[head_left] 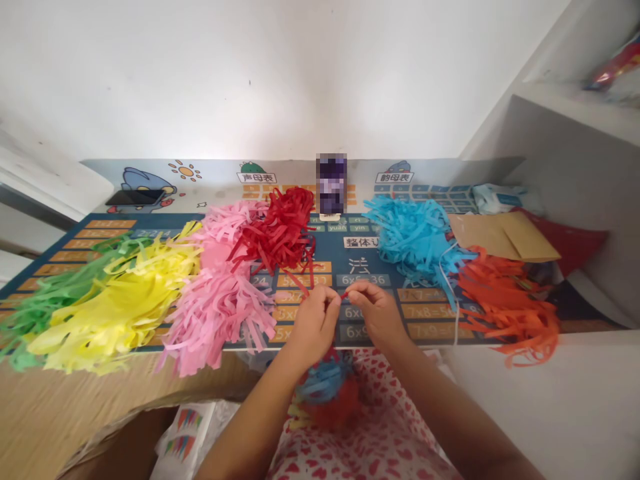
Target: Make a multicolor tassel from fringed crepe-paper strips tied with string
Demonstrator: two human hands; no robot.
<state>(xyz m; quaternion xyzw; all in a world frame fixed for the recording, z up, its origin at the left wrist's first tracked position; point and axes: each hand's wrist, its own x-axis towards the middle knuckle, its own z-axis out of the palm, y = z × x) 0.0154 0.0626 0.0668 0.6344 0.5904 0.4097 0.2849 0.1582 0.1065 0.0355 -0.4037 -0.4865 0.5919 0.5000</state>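
Had red strip (345, 295) pinched in fingertips of left hand (315, 319) and right hand (377, 311); ran roughly crosswise between, near both.

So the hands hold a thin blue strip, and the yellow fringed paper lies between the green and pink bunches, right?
Not quite: the head view shows that the thin strip held between the left hand and right hand is red, not blue. The yellow fringed paper does lie between the green bunch and pink bunch.
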